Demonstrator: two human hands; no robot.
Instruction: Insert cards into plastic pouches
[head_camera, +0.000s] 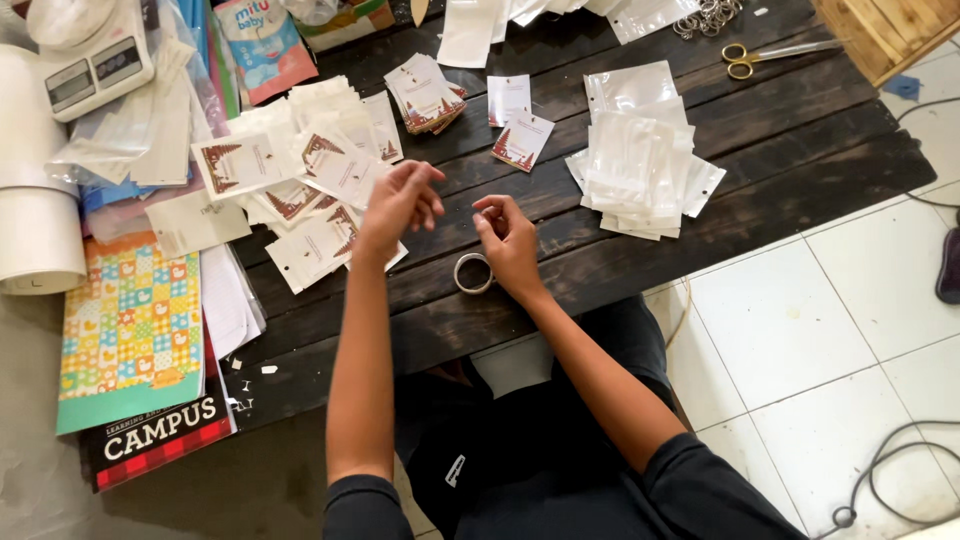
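Sitting at a dark wooden bench (760, 190), a person holds both hands up a little above the wood, near each other but not touching. The left hand (400, 200) has its fingers loosely curled, and the right hand (508, 240) has its fingertips pinched close together. I cannot tell if either one holds something; anything there is too small to see.

A small roll of clear tape (473, 272) lies on the bench just beside the right hand, close to the wrist. It lies flat, with its round hole facing up. Being a ring, it has no long side and points no special way.

Trouble could come from the right wrist. It is so close that a small bump may push the roll toward the near edge of the bench and down to the tiled floor (840, 330).

The loose heap of printed cards (300, 190) sits just beside the left hand, and a sweep of that hand might scatter them. A stack of clear pouches (640, 160) lies farther off to the right, and gold scissors (745, 60) rest well apart at the back.
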